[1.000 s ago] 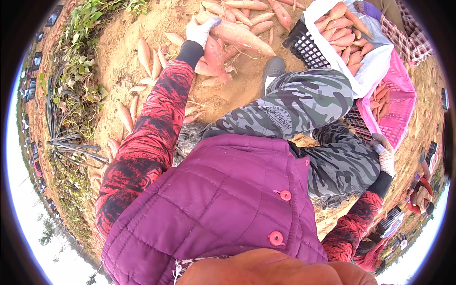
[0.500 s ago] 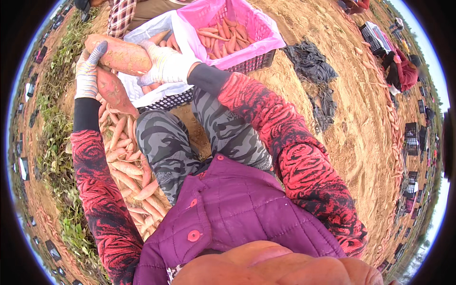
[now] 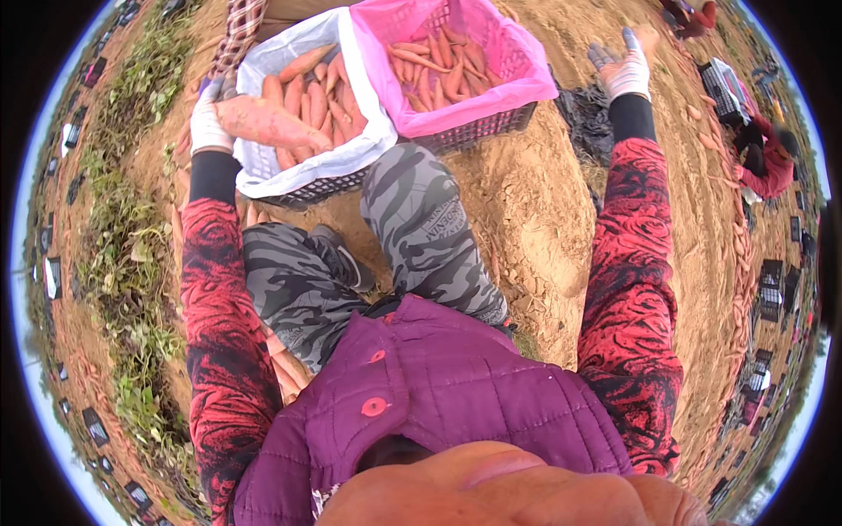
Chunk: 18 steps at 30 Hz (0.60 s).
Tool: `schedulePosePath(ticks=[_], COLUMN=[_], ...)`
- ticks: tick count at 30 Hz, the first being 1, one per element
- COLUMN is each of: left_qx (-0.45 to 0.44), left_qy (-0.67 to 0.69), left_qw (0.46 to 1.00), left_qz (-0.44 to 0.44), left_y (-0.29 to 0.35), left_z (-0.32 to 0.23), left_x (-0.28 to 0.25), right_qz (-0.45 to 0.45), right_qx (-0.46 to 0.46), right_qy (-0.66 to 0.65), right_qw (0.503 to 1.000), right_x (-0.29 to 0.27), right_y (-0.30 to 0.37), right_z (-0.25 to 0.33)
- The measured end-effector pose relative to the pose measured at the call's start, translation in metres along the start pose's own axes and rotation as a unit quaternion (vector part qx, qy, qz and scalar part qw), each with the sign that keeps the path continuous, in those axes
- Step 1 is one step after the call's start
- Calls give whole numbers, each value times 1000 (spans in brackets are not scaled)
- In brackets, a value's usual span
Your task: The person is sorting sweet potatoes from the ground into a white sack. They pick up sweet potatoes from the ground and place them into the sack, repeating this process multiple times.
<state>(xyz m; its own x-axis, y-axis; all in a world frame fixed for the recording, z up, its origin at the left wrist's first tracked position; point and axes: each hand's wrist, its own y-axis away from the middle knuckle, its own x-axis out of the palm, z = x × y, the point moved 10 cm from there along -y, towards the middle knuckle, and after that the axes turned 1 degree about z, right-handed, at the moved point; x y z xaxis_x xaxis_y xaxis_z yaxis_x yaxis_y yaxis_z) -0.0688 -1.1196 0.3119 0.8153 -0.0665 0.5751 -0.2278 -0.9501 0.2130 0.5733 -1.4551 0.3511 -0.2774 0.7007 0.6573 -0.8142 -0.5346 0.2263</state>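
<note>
My left hand (image 3: 210, 124), in a striped white glove, is closed round one end of a large reddish sweet potato (image 3: 272, 123). The root lies level above the near left part of a crate with a white liner (image 3: 375, 131), where several smaller sweet potatoes (image 3: 309, 98) rest. Far out to the right, my gloved right hand (image 3: 626, 75) is open with its fingers apart. Just beyond its fingertips shows a blurred tan-orange shape (image 3: 647, 39), apparently a sweet potato, which looks apart from the hand.
A crate lined in pink (image 3: 526, 83) holds thin sweet potatoes, beside the white-lined one. A person's checked sleeve (image 3: 244, 31) is at the far left. Black plastic sheeting (image 3: 586, 118) lies on the soil. Green vines (image 3: 127, 263) run along the left; another person (image 3: 772, 162) crouches at right.
My right hand has let go of the big sweet potato and swung far right. My left hand has brought its sweet potato over the white-lined crate. The view has shifted.
</note>
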Motion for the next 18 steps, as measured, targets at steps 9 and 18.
schedulePosePath(ticks=[9,18], left_qx=[132,0], left_qy=[-109,8], left_qw=[974,983], left_qz=[147,184], left_y=[101,81], left_z=[19,59], left_x=[151,178], right_qz=[566,502], right_qx=[186,456], right_qy=[268,-47], right_qw=[757,734], right_x=[171,149], right_y=[238,272], right_z=[-225,-256])
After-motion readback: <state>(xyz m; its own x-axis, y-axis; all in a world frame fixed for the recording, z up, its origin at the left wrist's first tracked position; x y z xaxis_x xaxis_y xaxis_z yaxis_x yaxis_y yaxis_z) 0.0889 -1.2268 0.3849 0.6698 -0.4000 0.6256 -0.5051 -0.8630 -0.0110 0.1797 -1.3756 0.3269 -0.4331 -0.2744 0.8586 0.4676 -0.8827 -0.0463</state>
